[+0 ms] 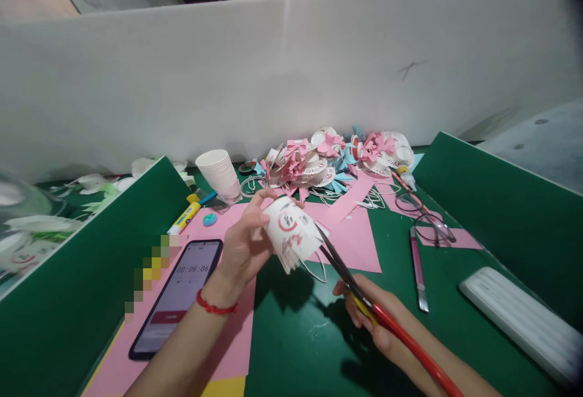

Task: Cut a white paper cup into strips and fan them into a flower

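Note:
My left hand (248, 242), a red cord round its wrist, grips a white printed paper cup (291, 227). The cup is tilted, and its rim side looks cut into strips. In my right hand (368, 312) is a pair of scissors (348, 278) with long dark blades and red and yellow on the handles. The blade tips reach the right side of the cup; I cannot tell whether they are between its strips. Below both hands lies the green table top (291, 348).
A phone (177, 300) lies on pink paper (232, 324) at left. Behind it stand stacked paper cups (218, 172) and a glue stick (184, 218). Pink, white and blue paper cuttings (314, 163) are heaped at the back. Right are glasses (426, 230), a utility knife (418, 269) and a white case (519, 324).

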Motion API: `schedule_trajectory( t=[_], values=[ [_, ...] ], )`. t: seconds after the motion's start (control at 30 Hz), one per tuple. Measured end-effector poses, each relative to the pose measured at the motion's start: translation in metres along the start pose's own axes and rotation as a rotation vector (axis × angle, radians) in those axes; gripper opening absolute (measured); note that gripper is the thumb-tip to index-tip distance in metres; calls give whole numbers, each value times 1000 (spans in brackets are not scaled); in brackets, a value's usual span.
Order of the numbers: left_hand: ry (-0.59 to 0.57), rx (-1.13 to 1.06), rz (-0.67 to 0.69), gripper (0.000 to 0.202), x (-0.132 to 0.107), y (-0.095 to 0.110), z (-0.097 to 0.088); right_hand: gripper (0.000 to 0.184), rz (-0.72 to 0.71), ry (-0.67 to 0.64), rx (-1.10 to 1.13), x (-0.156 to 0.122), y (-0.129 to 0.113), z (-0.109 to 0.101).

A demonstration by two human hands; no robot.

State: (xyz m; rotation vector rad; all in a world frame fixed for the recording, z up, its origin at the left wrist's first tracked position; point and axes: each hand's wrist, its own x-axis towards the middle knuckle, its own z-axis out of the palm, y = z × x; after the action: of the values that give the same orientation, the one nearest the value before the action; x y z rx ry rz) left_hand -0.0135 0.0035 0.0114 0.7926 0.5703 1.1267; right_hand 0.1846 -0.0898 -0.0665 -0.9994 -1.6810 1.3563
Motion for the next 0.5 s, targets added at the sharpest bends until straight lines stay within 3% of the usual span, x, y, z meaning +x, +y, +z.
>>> schedule_trajectory(
  t=[0.23,0.3,0.43,0.5],
  values=[
    [-120,-37,-90,33,-1,-10,4,64,21,24,15,-1,-10,1],
    [-74,-39,-92,29,-3,-14,8,66,31,21,-7,0,-9,1],
    [124,-29,-125,23,-6,-22,19,73,33,7,-41,1,-2,-1],
    [159,-32,-140,23,-8,-24,24,73,48,-1,-61,0,0,-2]
  ],
)
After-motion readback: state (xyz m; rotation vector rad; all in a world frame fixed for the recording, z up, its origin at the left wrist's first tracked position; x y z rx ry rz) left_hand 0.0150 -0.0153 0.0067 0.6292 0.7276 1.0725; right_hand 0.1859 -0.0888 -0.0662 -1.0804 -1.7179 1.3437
